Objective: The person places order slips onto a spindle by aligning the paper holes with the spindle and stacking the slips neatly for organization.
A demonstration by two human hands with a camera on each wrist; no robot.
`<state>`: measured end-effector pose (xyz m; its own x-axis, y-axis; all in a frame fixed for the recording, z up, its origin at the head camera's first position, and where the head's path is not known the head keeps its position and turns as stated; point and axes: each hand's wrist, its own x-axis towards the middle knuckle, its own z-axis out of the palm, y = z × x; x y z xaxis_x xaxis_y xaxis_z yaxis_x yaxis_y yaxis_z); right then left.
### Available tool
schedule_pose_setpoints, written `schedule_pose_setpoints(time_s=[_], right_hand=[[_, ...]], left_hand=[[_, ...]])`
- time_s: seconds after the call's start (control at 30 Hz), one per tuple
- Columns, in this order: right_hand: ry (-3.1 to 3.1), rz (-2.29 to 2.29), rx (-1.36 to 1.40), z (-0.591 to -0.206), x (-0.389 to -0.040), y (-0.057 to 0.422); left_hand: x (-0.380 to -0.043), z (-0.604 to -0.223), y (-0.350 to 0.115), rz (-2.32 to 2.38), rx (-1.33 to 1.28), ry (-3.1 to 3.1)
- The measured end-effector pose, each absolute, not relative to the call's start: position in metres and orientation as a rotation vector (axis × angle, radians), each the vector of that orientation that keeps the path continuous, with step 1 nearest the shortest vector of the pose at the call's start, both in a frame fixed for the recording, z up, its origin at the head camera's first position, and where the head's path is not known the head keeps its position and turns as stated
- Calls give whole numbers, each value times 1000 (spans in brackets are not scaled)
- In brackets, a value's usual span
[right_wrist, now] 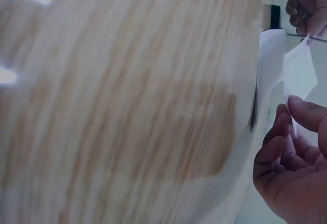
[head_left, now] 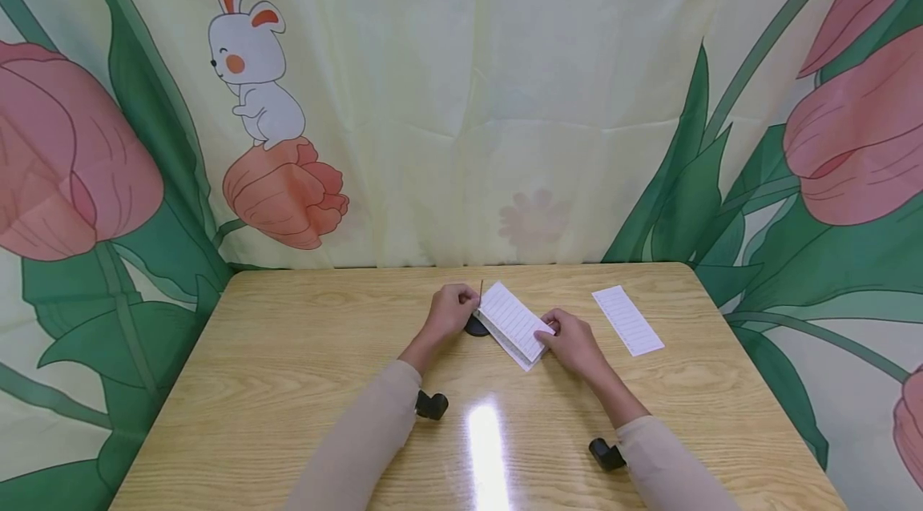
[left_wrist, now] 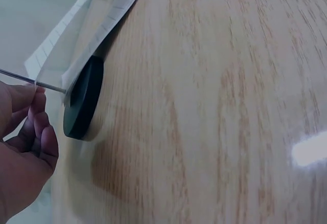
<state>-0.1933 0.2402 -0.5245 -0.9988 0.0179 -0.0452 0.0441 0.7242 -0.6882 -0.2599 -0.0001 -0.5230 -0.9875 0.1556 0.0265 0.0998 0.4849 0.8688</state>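
Observation:
A bill spike stands on the table, with a round black base (head_left: 476, 327) and a thin upright metal rod (head_left: 481, 292). A lined paper slip (head_left: 515, 320) is held tilted above another slip (head_left: 527, 365), which lies low against the base. My left hand (head_left: 453, 309) pinches the upper slip's corner right at the rod; in the left wrist view the rod (left_wrist: 51, 87) passes at that corner, and whether it pierces the slip I cannot tell. My right hand (head_left: 573, 341) pinches the same slip's opposite end between thumb and fingers.
A separate lined slip (head_left: 629, 320) lies flat on the wooden table (head_left: 288, 383) to the right. Black wrist devices (head_left: 433, 405) sit at both forearms. A printed curtain (head_left: 433, 94) hangs just behind the table's far edge.

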Motion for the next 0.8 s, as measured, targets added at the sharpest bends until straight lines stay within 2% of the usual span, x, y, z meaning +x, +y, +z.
schedule_pose_setpoints(time_s=[0.8], right_hand=[[2899,-978,23,-531,-194,235]], left_hand=[[-261,-537,2,1503,115,2625]])
